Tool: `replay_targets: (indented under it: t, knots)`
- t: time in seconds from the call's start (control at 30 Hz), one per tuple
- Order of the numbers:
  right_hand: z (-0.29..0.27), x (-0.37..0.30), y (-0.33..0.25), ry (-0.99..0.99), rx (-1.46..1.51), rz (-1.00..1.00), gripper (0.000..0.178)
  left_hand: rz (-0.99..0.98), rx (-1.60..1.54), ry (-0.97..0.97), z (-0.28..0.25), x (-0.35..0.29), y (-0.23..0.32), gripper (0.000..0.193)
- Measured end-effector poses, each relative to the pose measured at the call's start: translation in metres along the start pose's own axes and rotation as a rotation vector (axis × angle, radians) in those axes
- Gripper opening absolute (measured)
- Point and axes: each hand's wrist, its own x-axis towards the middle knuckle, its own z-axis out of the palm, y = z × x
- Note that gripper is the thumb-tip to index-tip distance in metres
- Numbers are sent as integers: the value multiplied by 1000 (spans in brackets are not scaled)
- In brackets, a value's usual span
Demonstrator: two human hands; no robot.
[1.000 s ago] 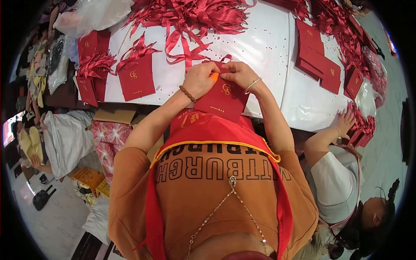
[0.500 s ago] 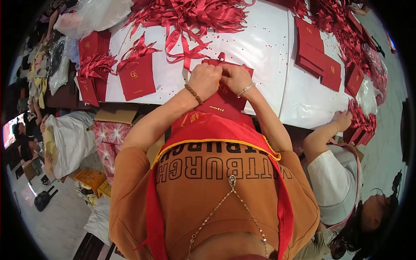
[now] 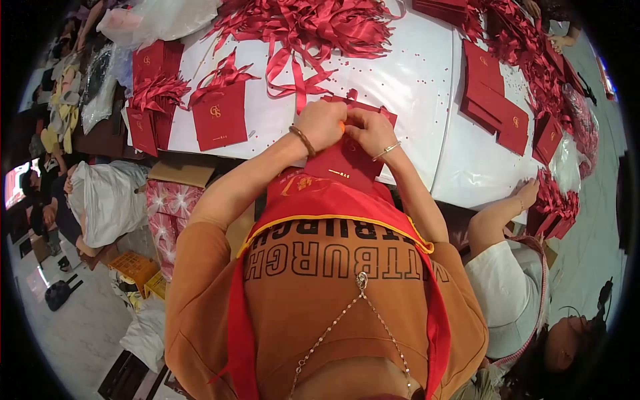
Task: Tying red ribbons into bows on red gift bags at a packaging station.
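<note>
In front of me a flat red paper bag (image 3: 343,160) with gold print lies at the table's near edge, over my red apron. Both hands work close together at its far end. My left hand (image 3: 323,124) is closed, its fingers curled at the bag's edge; what they grip is hidden. Beside it my right hand (image 3: 371,133) pinches with thumb and fingertips, and what lies in the pinch cannot be made out. A small orange thing (image 3: 342,127) shows between the hands. Just beyond the knuckles a bit of red ribbon (image 3: 352,95) sticks up.
A big heap of red ribbons (image 3: 307,30) covers the table's far middle. Left of me lie a ribboned red bag (image 3: 220,117) and a stack of bags (image 3: 152,127). More red bags (image 3: 493,100) lie to the right, near a co-worker's hand (image 3: 529,194).
My hands stay together at the bag's far end, slightly lower in view. The right fingers have shifted, and the orange thing now shows between the hands. The whole view has shifted a little.
</note>
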Motion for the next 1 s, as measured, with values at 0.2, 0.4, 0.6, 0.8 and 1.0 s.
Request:
replay_targets:
  t: [0.2,0.4,0.6,0.8,1.0]
  knots:
    - [2,1,-6,2,-226,-18,20,-62,-77,55,6,-3,2,8]
    - [1,-1,4,80,-30,-66,24,-154,-217,64,-10,1,-5,13]
    - [-1,-11,-3,134,-429,-72,24,36,0,3,-17,2,-19,19]
    - [7,-12,-2,265,-325,-316,19,17,-142,-460,-28,42,-40,20]
    - [9,-10,-7,235,-307,-390,17,43,-411,-947,-25,64,-62,23]
